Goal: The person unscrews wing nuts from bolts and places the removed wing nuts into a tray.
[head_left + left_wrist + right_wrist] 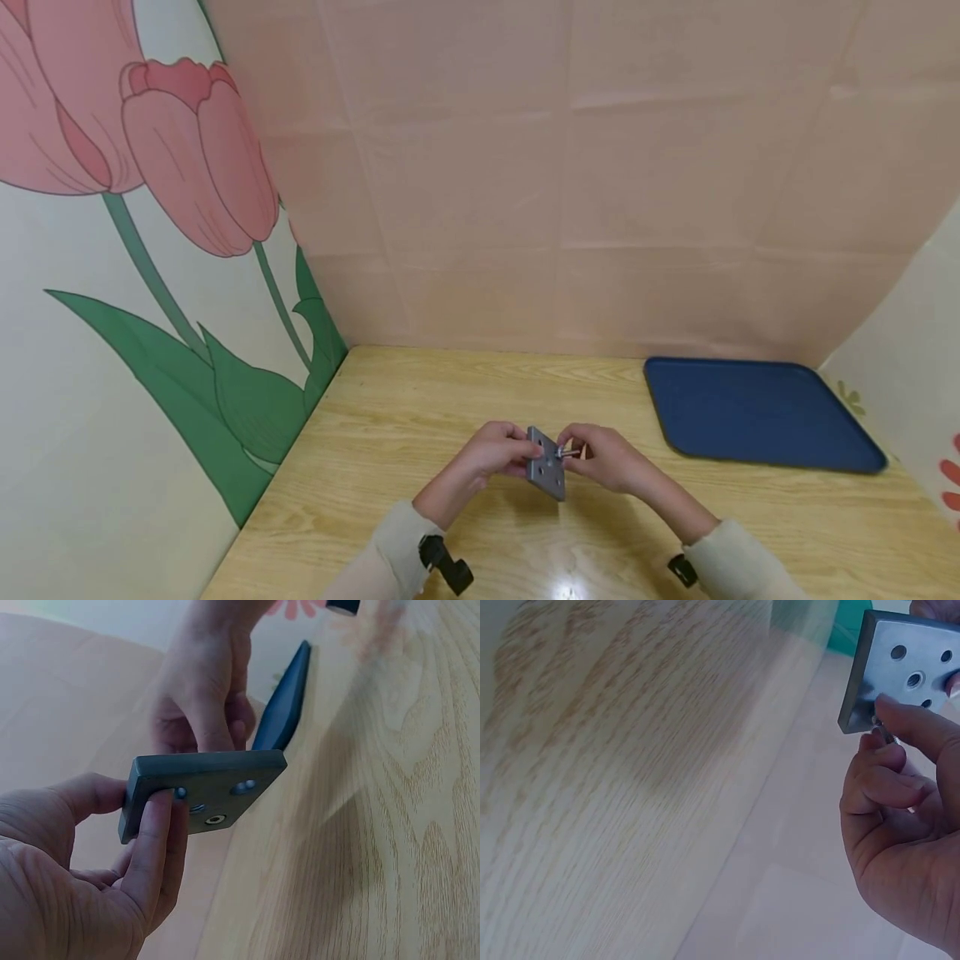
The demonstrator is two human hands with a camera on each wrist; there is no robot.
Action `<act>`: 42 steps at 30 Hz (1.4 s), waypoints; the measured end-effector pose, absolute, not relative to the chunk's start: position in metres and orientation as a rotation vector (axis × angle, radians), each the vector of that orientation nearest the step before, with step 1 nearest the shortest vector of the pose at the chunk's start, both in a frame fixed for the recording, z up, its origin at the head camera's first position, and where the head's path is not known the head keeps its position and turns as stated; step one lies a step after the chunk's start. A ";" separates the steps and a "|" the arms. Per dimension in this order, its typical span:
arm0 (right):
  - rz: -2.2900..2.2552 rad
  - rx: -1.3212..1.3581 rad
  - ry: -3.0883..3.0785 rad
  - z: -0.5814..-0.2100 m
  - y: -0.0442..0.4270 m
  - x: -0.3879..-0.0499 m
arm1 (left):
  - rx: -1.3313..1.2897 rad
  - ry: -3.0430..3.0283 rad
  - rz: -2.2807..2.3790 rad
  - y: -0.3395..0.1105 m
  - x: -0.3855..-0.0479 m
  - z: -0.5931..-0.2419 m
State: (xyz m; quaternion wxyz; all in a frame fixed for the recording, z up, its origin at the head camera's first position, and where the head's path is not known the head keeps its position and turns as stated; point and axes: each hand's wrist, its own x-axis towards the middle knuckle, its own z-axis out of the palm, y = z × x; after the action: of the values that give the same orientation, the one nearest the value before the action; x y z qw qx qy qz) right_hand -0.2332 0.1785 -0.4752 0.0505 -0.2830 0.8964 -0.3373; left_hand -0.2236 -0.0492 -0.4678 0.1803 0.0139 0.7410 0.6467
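Observation:
A square grey metal plate (544,477) with several holes is held up, tilted, above the table. My left hand (495,451) grips its left edge between thumb and fingers; in the left wrist view, fingertips (156,814) press on the plate's near face. My right hand (606,460) pinches a slim silver screw (572,453) that stands out from the plate's other face. In the right wrist view the screw (886,735) meets the plate (885,686) near a corner, partly hidden by the fingers. How deep it sits cannot be told. One hole shows a light ring (216,820).
A blue tray (765,417) lies at the back right of the wooden table (420,392). A pinkish sheet (562,183) hangs behind the table, and a wall with painted tulips (202,167) rises on the left. Dark straps with camera mounts (446,565) sit on the sleeves.

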 end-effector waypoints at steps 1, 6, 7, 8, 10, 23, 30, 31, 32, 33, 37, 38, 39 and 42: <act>-1.020 -0.877 2.743 -0.475 0.179 -0.233 | 0.037 2.092 1.828 -0.049 -0.224 -0.467; -1.021 -0.958 2.789 -0.474 0.179 -0.233 | 0.043 2.094 1.829 -0.048 -0.224 -0.466; -1.028 -0.972 2.789 -0.474 0.179 -0.233 | 0.044 2.092 1.831 -0.048 -0.224 -0.466; -1.035 -0.980 2.789 -0.473 0.180 -0.232 | 0.045 2.091 1.831 -0.048 -0.224 -0.466; -1.050 -0.983 2.788 -0.473 0.180 -0.233 | 0.047 2.089 1.832 -0.048 -0.225 -0.465; -1.090 -0.372 2.748 -0.475 0.169 -0.227 | 0.080 2.086 1.795 -0.048 -0.224 -0.463; -1.059 -0.338 2.715 -0.475 0.168 -0.225 | 0.104 2.081 1.802 -0.048 -0.223 -0.466; -1.061 -0.340 2.706 -0.474 0.168 -0.225 | 0.104 2.080 1.803 -0.048 -0.223 -0.467; -1.060 -0.345 2.699 -0.474 0.168 -0.225 | 0.104 2.081 1.803 -0.048 -0.223 -0.467; -1.060 -0.353 2.690 -0.473 0.169 -0.225 | 0.101 2.080 1.809 -0.048 -0.223 -0.467; -1.045 -0.438 2.677 -0.472 0.173 -0.226 | 0.091 2.078 1.818 -0.048 -0.222 -0.467; -1.041 -0.480 2.680 -0.472 0.174 -0.227 | 0.089 2.079 1.820 -0.048 -0.222 -0.467; -1.036 -0.527 2.688 -0.472 0.175 -0.228 | 0.089 2.082 1.821 -0.048 -0.222 -0.467; -1.036 -0.672 2.710 -0.474 0.178 -0.230 | 0.082 2.085 1.822 -0.047 -0.222 -0.466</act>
State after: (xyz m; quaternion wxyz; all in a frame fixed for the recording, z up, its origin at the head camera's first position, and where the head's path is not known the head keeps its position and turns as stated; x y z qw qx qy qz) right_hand -0.2298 0.1779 -0.4738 0.0814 -0.2249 0.9070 -0.3468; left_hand -0.2219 -0.0473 -0.4659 0.1847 0.0292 0.7398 0.6463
